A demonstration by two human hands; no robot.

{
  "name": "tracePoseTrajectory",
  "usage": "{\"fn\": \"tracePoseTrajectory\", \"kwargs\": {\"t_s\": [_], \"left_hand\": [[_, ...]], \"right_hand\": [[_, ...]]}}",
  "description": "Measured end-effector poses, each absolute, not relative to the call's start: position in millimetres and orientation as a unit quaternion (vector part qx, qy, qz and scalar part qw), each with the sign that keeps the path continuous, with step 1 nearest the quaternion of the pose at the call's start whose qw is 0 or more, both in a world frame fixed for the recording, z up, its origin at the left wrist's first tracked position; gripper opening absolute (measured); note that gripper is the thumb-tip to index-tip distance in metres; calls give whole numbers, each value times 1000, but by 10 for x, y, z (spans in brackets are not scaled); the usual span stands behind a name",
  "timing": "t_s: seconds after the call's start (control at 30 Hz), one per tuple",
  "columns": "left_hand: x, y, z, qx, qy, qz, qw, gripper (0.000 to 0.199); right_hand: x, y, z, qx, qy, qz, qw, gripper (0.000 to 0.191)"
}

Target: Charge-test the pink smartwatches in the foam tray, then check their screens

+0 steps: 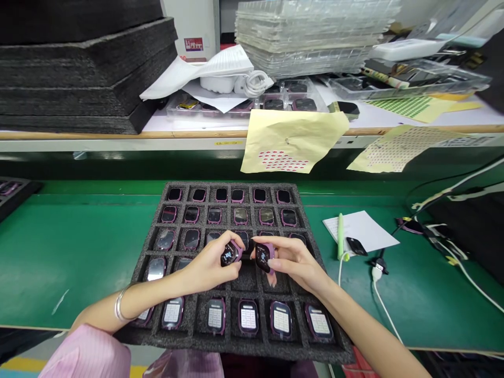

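My left hand (220, 262) grips a purple-edged smartwatch (230, 254) with its screen lit. In my right hand (293, 261) is a second smartwatch (263, 257), its screen also lit, pinched between thumb and fingers. Both are held side by side, a small gap apart, above a dark foam tray (342, 346). Rows of purple watches sit in the tray's square pockets. Those in the nearest row, such as one watch (248, 317), show pale grid screens, while the far rows look dark. My hands and forearms hide some middle pockets.
A shelf across the back carries stacked black foam (86, 79), clear plastic trays (311, 37) and papers. Yellow sheets (293, 139) hang off its edge. Right of the tray lie a white paper (368, 231), a green pen (340, 236) and white cables (377, 274).
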State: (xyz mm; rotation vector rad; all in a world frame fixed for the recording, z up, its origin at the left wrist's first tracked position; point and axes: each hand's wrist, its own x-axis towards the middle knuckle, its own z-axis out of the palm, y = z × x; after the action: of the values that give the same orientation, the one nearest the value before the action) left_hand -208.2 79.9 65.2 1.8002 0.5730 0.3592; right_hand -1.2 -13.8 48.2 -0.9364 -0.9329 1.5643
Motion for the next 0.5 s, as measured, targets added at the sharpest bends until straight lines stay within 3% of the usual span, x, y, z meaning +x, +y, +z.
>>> {"fn": "tracePoseTrajectory", "kwargs": {"t_s": [0.5], "left_hand": [[-2083, 796, 659, 763, 242, 183, 571, 23]], "right_hand": [[-1, -134, 480, -391, -396, 644, 526, 45]]}}
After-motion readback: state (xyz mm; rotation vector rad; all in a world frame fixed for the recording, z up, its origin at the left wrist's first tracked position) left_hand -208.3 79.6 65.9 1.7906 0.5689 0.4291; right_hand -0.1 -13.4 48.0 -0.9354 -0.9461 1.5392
